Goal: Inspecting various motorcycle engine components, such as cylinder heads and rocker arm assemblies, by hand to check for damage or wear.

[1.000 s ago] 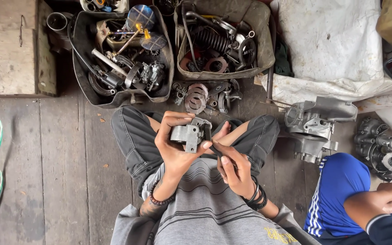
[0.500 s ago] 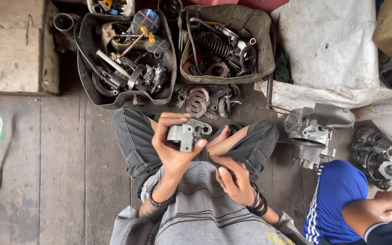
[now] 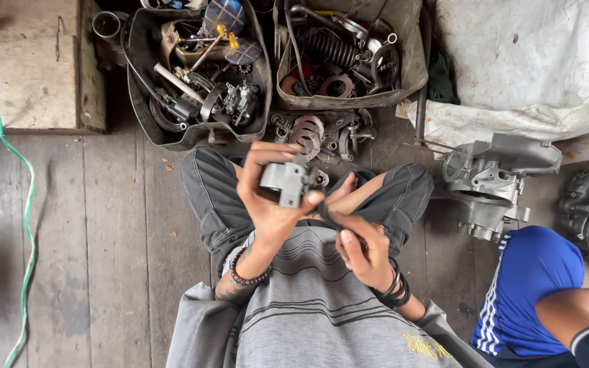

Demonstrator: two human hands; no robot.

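Since a second ago the left hand has tipped the grey metal part slightly, its long axis now running left to right, and it sits above the lap. That hand's fingers are pinching the one part; the right hand curls around a dark strip. Two tubs of parts and one engine casing lie beyond.

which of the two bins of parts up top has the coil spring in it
The right bin, the tan one farther from the left hand. A dark coil spring lies among its gears and rings. The black left bin holds rods and a carburettor-like part instead.
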